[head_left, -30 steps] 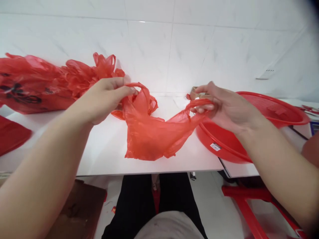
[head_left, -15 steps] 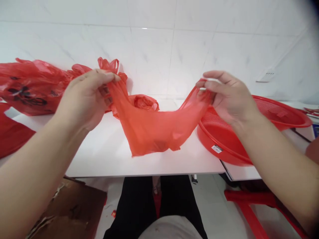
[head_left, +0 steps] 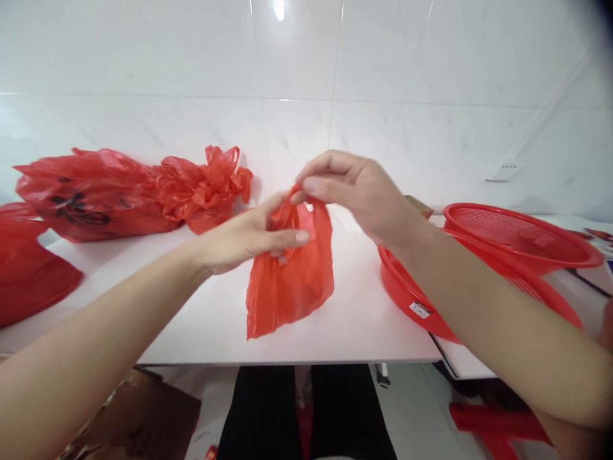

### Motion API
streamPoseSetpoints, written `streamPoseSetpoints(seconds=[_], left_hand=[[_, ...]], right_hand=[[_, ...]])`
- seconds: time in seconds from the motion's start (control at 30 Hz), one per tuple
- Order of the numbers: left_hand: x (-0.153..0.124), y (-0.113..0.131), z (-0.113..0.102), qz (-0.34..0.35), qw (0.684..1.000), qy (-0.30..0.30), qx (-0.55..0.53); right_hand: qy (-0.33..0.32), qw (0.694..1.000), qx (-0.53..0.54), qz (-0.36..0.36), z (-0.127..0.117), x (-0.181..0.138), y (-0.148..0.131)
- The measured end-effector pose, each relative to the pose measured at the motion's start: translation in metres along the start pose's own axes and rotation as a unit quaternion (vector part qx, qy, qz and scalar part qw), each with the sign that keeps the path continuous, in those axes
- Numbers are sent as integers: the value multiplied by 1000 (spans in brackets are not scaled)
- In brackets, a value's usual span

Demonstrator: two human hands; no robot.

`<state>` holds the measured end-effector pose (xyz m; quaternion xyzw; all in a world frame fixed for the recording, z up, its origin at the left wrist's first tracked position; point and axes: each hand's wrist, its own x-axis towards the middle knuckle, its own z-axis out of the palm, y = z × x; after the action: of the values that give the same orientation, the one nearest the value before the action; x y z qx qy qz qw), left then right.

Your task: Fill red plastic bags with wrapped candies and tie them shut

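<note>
A thin red plastic bag [head_left: 292, 287] hangs over the table in front of me. My right hand [head_left: 359, 191] pinches its gathered top between thumb and bent fingers. Lower down, on the bag's left side, my left hand [head_left: 244, 239] has its thumb across the front, with its other fingers partly hidden in the folds. The bag's bottom edge hangs slanted, its left corner lowest. A small pink patch shows through the plastic near the left thumb; I cannot make out what it is.
Full red plastic bags [head_left: 105, 198] stand along the wall at left, with another red bag [head_left: 33, 275] nearer me. Red mesh baskets [head_left: 522, 236] sit on the right. A cardboard box [head_left: 143, 415] lies below the white table [head_left: 364, 332], and a red stool [head_left: 498, 425] stands lower right.
My hands were wide apart, stretching the bag by its two handles. They have come together in the middle, and the bag now hangs narrow and gathered at its top.
</note>
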<state>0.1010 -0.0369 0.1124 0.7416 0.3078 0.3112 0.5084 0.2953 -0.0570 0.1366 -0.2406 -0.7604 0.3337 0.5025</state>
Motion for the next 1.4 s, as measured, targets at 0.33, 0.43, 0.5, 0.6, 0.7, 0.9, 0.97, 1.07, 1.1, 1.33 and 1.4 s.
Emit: streamPoseSetpoints(seconds=[0.33,0.43,0.5,0.6,0.7,0.9,0.97,1.07,1.1,1.33,1.4], left_hand=[[4,-16,13,-123,988,52,-83],[4,-22,11,-121,985,64,-109],[5,-24,13,-104,984,70,-129],[6,-24,12,-51,988,38,-141],[3,-21,10,-14,998,-22,-63],[-3,-32,17,54,951,29,304],[-3,-42,20,124,891,87,428],[-4,-56,21,169,836,134,504],[-6,-59,21,178,827,139,514],[-16,-65,16,169,845,115,495],[-21,-70,12,133,855,85,495]], right_hand=[[-15,994,-101,25,9,-2,47],[-22,993,-97,71,2,-15,60],[36,993,-100,58,4,-25,54],[71,989,-128,6,12,-38,31],[13,989,-144,-36,16,-45,18],[28,993,-76,83,21,-41,66],[3,990,-50,135,27,-42,86],[-2,989,-3,148,34,-48,99],[-6,989,11,148,34,-50,100],[-70,985,-28,153,32,-60,85],[-49,985,-98,132,31,-64,84]])
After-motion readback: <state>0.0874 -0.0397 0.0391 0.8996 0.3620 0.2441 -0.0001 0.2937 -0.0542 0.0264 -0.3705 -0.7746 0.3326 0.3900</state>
